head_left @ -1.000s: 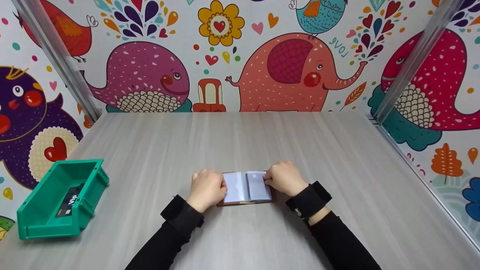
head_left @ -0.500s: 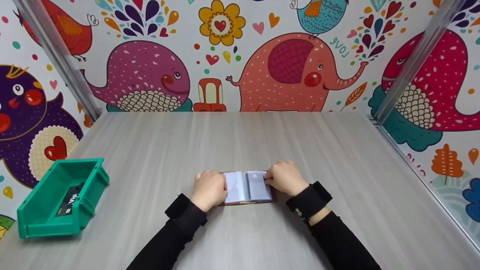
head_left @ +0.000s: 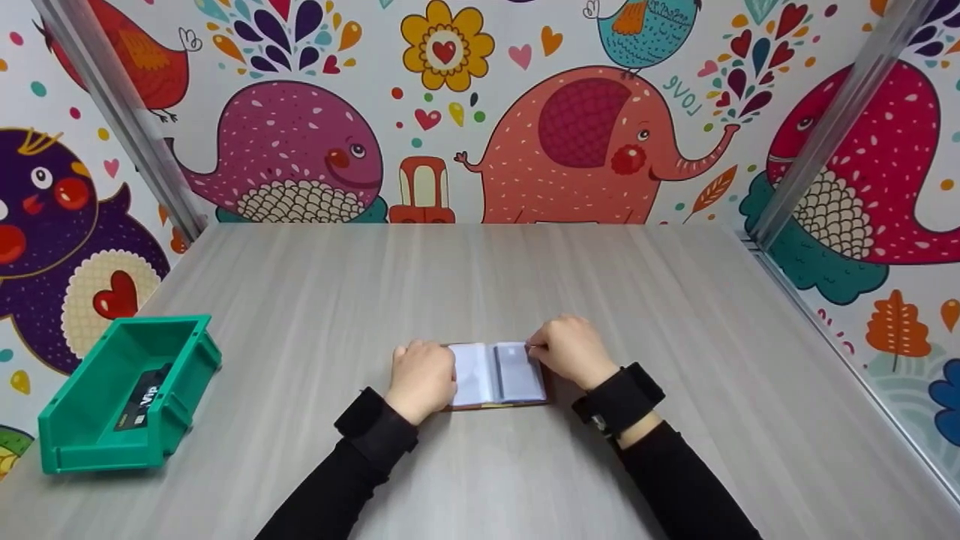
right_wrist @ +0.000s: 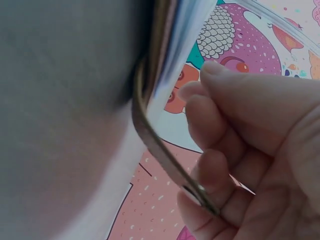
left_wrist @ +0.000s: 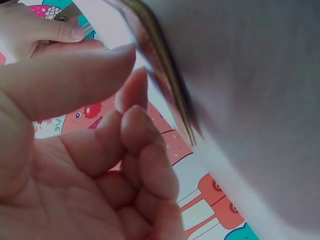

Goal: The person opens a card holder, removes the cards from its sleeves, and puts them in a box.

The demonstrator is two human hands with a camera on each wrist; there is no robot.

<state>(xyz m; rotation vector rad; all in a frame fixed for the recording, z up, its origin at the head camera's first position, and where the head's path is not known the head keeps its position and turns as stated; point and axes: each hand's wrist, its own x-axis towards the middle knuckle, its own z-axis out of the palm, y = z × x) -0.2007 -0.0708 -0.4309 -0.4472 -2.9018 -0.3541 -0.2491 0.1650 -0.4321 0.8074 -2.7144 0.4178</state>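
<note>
A person in black sleeves point(head_left: 690, 484) and black wristbands point(head_left: 621, 397) works at a pale wood-grain table point(head_left: 495, 465), a brown-covered card holder point(head_left: 495, 375) lying open before them, its whitish pages facing up. The left hand point(head_left: 422, 380) sits at the holder's nine o'clock edge, fingers curled; whether they grip the cover cannot be told. The right hand point(head_left: 574, 350) bends in from two o'clock, fingers curled about the cover's free edge, thumb and forefinger close together. Well apart at nine o'clock stands a green plastic bin point(head_left: 105, 459), a black "Vip" card point(head_left: 144, 397) inside. Cartoon-printed walls point(head_left: 495, 22) enclose the table: a purple whale point(head_left: 300, 142) toward eleven, a yellow flower point(head_left: 448, 46) at twelve, a coral elephant point(head_left: 555, 187) toward one. Metal posts point(head_left: 124, 112) rise at ten and two, where the walls meet.
</note>
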